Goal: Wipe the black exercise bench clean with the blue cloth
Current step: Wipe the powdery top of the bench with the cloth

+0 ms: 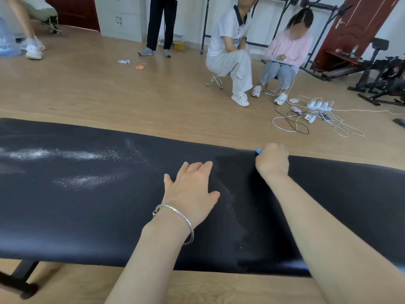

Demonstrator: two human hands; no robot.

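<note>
The black exercise bench (87,216) stretches across the view, with white powder dusted over its left half and a thin trail near the middle. My left hand (192,187) lies flat on the bench top, fingers apart, a silver bangle on the wrist. My right hand (272,160) is closed at the bench's far edge. Only a small corner of the blue cloth (259,150) shows from under its fingers. The bench to the right of the trail looks free of powder.
Beyond the bench, two people (232,53) sit on small stools on the wooden floor. A tangle of cables and power strips (315,115) lies to the right. Gym equipment (381,80) stands far right. Other people's legs (158,25) are farther back. Bits of litter (131,63) lie on the floor.
</note>
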